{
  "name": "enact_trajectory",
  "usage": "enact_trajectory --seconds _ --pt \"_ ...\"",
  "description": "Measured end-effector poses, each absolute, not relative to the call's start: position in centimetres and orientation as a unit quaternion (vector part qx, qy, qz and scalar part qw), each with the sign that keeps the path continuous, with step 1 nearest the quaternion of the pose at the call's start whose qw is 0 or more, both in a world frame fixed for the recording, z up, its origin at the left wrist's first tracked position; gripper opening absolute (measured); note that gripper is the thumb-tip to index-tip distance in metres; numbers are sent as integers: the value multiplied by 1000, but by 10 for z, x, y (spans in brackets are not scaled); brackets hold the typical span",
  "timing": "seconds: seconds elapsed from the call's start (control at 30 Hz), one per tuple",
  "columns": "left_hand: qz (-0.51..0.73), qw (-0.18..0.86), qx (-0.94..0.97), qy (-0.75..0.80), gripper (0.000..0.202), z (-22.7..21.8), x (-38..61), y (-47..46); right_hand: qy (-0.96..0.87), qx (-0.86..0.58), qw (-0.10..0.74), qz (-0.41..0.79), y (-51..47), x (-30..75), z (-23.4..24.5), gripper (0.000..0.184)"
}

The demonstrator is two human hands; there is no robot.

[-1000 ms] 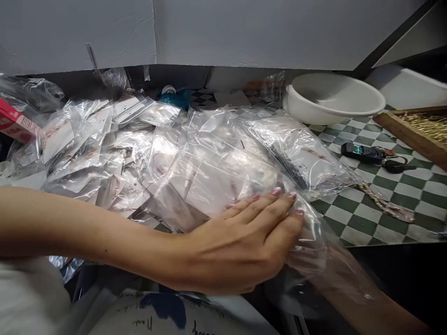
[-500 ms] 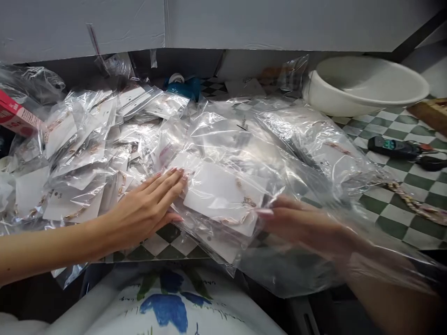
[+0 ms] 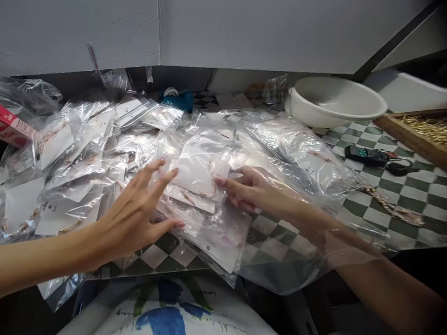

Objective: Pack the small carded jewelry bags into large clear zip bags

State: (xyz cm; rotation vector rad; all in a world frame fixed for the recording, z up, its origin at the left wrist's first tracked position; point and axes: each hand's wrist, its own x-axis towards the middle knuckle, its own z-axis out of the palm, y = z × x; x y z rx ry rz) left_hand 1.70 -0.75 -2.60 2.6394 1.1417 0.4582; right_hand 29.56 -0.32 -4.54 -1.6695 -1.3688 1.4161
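Note:
My left hand is open, fingers spread, just left of a white jewelry card in a clear packet with a gold chain on it. My right hand reaches inside a large clear plastic bag and pinches the right edge of that card. Beneath lie more bagged cards inside the big bag. To the left is a heap of similar bagged jewelry cards, overlapping one another.
A second filled clear bag lies on the right. Behind it stands a white basin. Further right are a black device, a beaded strand and a wooden tray of gold pieces. A red box sits far left.
My left hand has lifted off the bag and spread its fingers. My right hand has moved left, deeper into the bag, with the card shifting left too. The view has turned slightly right.

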Motion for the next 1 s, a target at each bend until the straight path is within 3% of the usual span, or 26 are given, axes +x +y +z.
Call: enact_trajectory --seconds 0.17,0.33,0.5,0.6,0.83,1.0 --pt "123 345 743 561 59 1 16 5 -581 -630 210 470 12 300 -42 52" --pt "92 487 637 590 47 18 10 22 -482 -559 208 643 13 305 -46 52" --pt "73 598 554 574 44 12 19 38 -472 -520 216 678 11 304 -43 45" --pt "73 612 526 587 41 6 29 39 -497 -516 223 661 10 300 -38 41" --pt "162 537 589 581 42 4 46 16 -543 -521 277 597 6 285 -37 44" --pt "309 615 496 529 44 -5 45 6 -501 -466 327 652 2 275 -25 41"
